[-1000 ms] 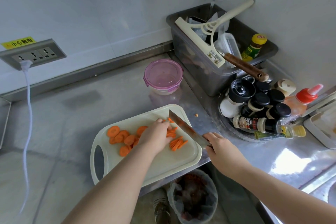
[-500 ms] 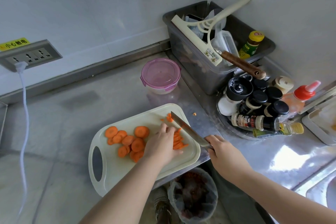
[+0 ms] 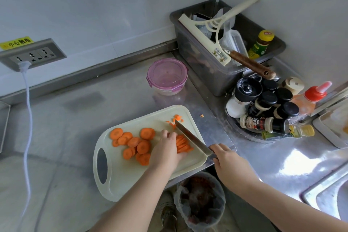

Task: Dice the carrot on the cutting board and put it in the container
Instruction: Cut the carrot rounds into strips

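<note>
Carrot rounds (image 3: pixel 135 143) lie heaped on the left half of the cutting board (image 3: pixel 116 184), flat orange coins on pale, smooth plastic, and the board sits on the brushed steel counter (image 3: pixel 75 118). Just right of them is the left hand (image 3: pixel 166 151), knuckles up, fingers curled and bunching a fan of thin carrot strips (image 3: pixel 182 144) against the board. Well behind it stands the container (image 3: pixel 167 76), round and clear, its pink lid on. Here's the relation that counts: the strips lie between those fingertips and the knife (image 3: pixel 192 138), their long axes pointing roughly at the blade, which runs diagonally from far tip to near handle. A few diced bits (image 3: pixel 177 118) lie by the tip. The right hand (image 3: pixel 228 164) is wrapped round the handle at the board's edge, so I'd expect it to chop across the strips.
</note>
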Tool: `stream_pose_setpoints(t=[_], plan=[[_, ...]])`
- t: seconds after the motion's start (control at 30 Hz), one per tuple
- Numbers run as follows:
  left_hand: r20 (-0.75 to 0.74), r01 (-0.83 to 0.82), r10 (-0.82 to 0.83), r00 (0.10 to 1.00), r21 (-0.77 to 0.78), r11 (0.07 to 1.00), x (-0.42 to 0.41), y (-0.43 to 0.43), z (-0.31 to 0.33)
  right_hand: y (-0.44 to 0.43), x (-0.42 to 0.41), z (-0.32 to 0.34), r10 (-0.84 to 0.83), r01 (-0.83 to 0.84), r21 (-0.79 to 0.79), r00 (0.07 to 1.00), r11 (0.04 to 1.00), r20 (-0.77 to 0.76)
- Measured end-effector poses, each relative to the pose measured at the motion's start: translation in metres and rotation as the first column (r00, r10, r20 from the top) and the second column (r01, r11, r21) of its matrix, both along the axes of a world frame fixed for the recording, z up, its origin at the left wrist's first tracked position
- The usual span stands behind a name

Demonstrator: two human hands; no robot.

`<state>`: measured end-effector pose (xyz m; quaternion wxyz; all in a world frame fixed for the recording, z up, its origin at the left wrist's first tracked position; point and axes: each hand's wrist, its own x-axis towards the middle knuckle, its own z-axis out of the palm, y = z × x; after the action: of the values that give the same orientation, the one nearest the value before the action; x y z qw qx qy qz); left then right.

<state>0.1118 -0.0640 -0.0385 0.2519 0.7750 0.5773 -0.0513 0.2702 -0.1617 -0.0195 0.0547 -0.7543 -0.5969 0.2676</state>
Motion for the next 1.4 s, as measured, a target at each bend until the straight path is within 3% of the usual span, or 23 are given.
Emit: stream_pose_setpoints(t=[0.27, 0.53, 0.67, 0.83, 1.17, 1.4], plan=[[-0.051, 0.053, -0.052, 0.997, 0.020, 0.998, -0.003, -0.001, 0.004, 0.000, 0.006, -0.001, -0.051, 0.051, 0.005, 0.999, 0.999, 0.010], [-0.081, 0.042, -0.038, 0.996, 0.042, 0.998, -0.003, -0.005, 0.006, 0.021, 0.012, 0.005, 0.151, -0.154, 0.023, 0.983, 0.988, 0.100], [-0.043, 0.018, -0.015, 0.999, 0.075, 0.997, -0.004, -0.009, 0.005, 0.038, 0.013, 0.008, 0.174, -0.176, 0.003, 0.977, 0.984, 0.122], [0.024, -0.020, 0.018, 1.000, 0.063, 0.998, -0.004, -0.008, 0.001, 0.039, 0.020, 0.005, 0.064, -0.065, 0.011, 0.997, 0.998, 0.037], [0.107, -0.173, 0.168, 0.980, 0.041, 0.984, -0.006, 0.001, -0.004, 0.021, -0.009, -0.006, 0.048, -0.047, 0.008, 0.995, 0.999, -0.086], [0.159, -0.216, 0.211, 0.964, 0.011, 0.976, -0.014, 0.022, -0.005, 0.048, -0.024, -0.007, 0.065, -0.065, 0.006, 0.998, 0.998, -0.027]])
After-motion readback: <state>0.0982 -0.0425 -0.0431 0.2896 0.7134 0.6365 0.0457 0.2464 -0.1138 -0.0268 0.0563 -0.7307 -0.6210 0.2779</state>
